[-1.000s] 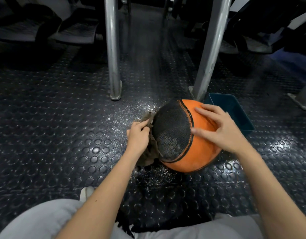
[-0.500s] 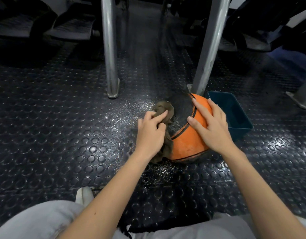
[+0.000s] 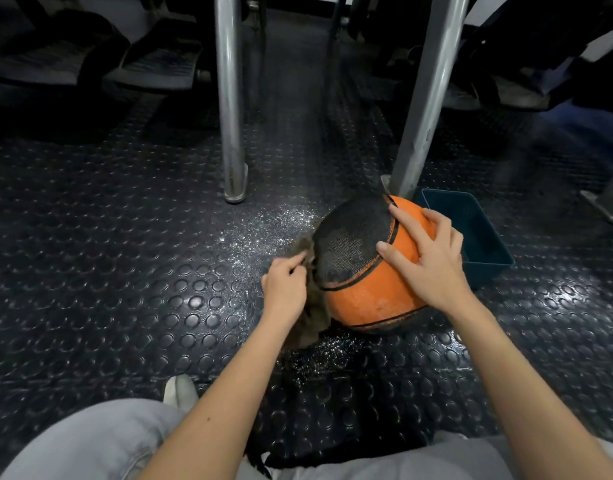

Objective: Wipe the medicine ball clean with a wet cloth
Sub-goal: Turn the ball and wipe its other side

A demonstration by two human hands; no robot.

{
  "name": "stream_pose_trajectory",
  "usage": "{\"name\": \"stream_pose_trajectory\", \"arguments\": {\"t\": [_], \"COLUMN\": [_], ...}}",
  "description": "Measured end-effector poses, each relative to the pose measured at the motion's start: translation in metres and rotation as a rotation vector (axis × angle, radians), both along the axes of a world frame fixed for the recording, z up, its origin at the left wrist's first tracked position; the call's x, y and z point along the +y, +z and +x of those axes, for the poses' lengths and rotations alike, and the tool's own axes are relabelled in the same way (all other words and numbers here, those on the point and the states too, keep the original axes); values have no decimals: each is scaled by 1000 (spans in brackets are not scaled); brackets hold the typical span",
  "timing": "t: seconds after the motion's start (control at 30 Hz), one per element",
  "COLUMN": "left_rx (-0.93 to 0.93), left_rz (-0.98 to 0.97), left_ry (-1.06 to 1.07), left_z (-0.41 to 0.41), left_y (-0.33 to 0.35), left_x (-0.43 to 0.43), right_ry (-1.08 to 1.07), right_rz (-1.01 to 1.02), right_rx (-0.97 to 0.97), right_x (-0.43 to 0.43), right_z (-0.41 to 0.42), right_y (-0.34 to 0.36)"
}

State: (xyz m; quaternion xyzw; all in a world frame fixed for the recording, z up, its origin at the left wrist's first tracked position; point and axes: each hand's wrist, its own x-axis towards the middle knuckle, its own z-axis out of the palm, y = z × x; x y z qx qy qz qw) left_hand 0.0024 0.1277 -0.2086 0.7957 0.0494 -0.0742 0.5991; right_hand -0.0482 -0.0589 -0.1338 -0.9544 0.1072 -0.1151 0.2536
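Fingers of left hand [image 3: 284,289] grip cloth [image 3: 311,325]; those of right hand [image 3: 433,263] splay on ball [image 3: 367,296].

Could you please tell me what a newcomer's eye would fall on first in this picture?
The orange and black ball stands out, sitting on the dark studded floor at centre. The left hand grips a brown cloth against its left side, while the right hand rests spread on top. A blue tub sits just behind, on the right.

Orange-and-black ball on a dark studded floor

The medicine ball [image 3: 371,292] was orange with black seams and a black panel; the cloth [image 3: 312,323] brown; the bin [image 3: 478,244] teal.
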Motion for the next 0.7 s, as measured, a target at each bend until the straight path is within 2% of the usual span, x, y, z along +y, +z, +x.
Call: {"name": "stream_pose_trajectory", "arguments": {"t": [0.07,0.13,0.2,0.3,0.37,0.63,0.7], "left_rx": [91,33,-129,-439,-509,-191,-124], "left_rz": [-33,-59,-9,213,275,43,43], "left_ry": [54,66,-11,-190,-238,-6,43], "left_z": [1,-1,-6,-26,-32,-19,-17], "left_y": [-8,4,23,47,45,22,23], "left_x": [1,-4,-11,-20,-20,-14,-13], "right_ry": [-8,-17,-25,-18,-4,-4,-12], "right_rz": [24,42,33,-18,-28,5,4], "right_rx": [-1,2,-5,-15,-10,17,11], "right_x": [-3,-5,-4,-4,-3,-5,-5], "right_z": [0,1,2,2,2,4,4], "right_y": [0,-1,-2,-4,-4,-3,-4]}}
